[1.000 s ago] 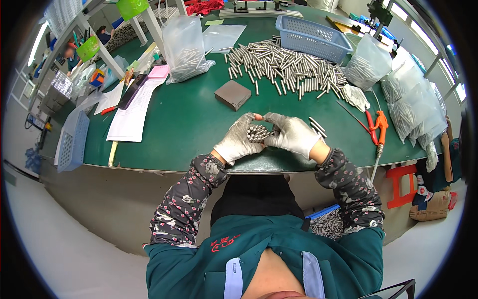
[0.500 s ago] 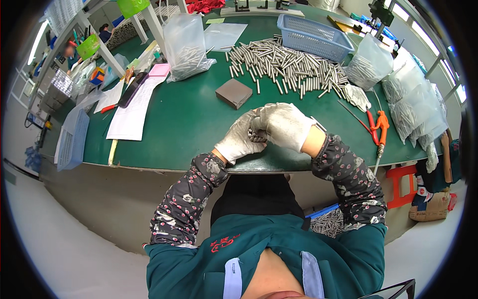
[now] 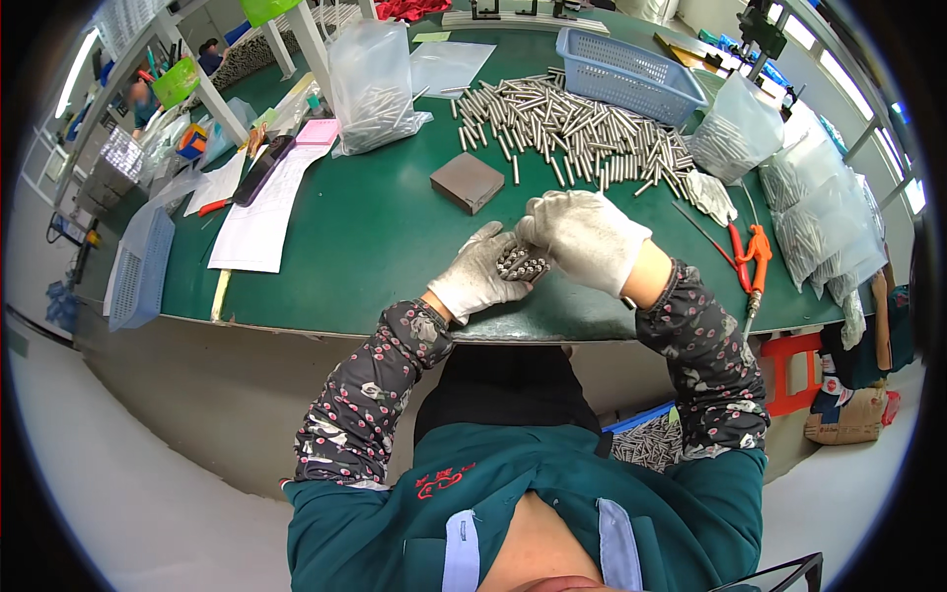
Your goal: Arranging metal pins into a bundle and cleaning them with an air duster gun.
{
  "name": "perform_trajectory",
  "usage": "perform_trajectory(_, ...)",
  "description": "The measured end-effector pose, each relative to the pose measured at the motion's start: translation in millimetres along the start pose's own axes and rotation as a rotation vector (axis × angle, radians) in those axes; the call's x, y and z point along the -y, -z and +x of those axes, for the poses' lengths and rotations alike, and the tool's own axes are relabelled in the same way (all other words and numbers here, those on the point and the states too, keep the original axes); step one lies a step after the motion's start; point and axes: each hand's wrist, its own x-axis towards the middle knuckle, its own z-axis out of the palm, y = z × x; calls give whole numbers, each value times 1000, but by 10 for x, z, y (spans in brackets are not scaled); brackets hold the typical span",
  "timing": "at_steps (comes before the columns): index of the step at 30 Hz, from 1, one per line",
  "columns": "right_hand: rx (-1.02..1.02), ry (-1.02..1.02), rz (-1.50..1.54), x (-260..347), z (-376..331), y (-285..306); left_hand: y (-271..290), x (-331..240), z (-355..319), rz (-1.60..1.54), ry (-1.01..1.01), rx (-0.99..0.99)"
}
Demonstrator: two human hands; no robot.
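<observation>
A bundle of short metal rods (image 3: 520, 262) is held at the centre of the frame, above the near edge of the green counter (image 3: 375, 237). It is cupped by the gloved left hand (image 3: 480, 276), whose fingers are curled around it from below. The gloved right hand (image 3: 584, 237) is closed over the bundle from above. A large heap of loose rods (image 3: 572, 128) is spread in the upper middle, with a dark square block (image 3: 467, 183) beside it.

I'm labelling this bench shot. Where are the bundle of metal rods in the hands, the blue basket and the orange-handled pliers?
bundle of metal rods (image 3: 520, 262), head view, on the rod ends.
blue basket (image 3: 631, 71), head view, front wall.
orange-handled pliers (image 3: 758, 259), head view, on one handle.
</observation>
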Motion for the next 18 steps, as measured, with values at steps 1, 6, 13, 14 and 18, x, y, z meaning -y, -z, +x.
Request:
perform_trajectory(1, 1, -2, 0, 7, -10, -30, -10, 17, -2, -21, -28, -28)
perform_trajectory(6, -10, -197, 316, 108, -43, -71, -1, -33, 13, -134, 31, 72)
perform_trajectory(13, -57, -218, 189, 124, -4, -57, -79, 130, -14, -124, -78, -121)
perform_trajectory(14, -131, -215, 198, 64, -34, 27, -49, 43, -17, -124, -78, -120)
perform_trajectory(18, 299, -438, 317, -282, -242, 441, 42, -306, -59, 171, -32, 17)
